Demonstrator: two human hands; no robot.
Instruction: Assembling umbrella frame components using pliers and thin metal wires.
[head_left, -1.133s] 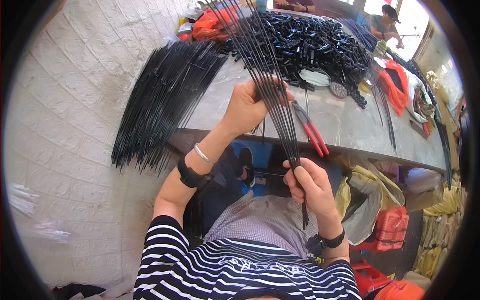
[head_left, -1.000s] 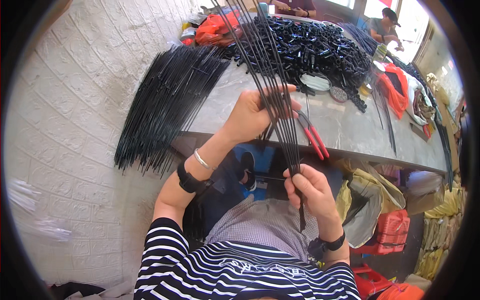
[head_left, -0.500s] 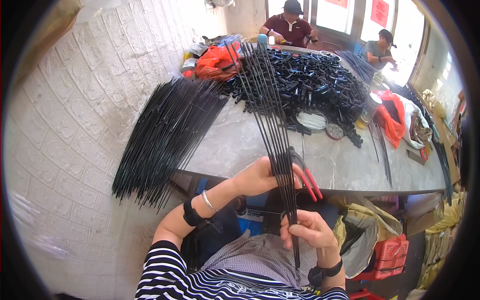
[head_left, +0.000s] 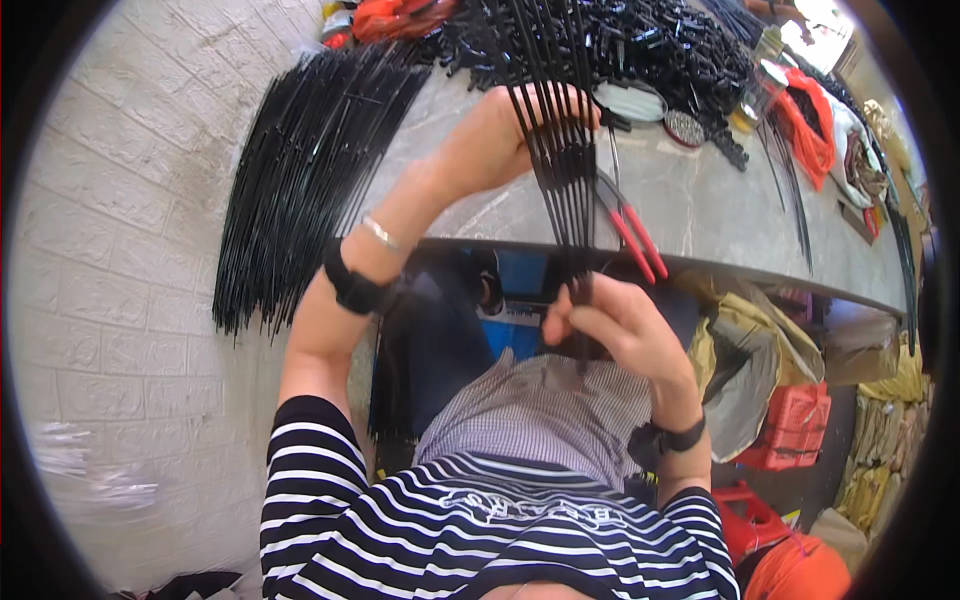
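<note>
While right hand (head_left: pixel 628 325) is pinching black rods (head_left: pixel 572 170) near lower ends, head view is showing left hand (head_left: pixel 497 135) reaching behind their fanned part; blur is hiding how tightly its fingers are closing. Rods are crossing near edge of tabletop (head_left: pixel 720 220). Pliers (head_left: pixel 640 236) are lying just beside, handles overhanging that edge. Loosening pinch could be letting rods slip; bumped handles could be tipping pliers off.
</note>
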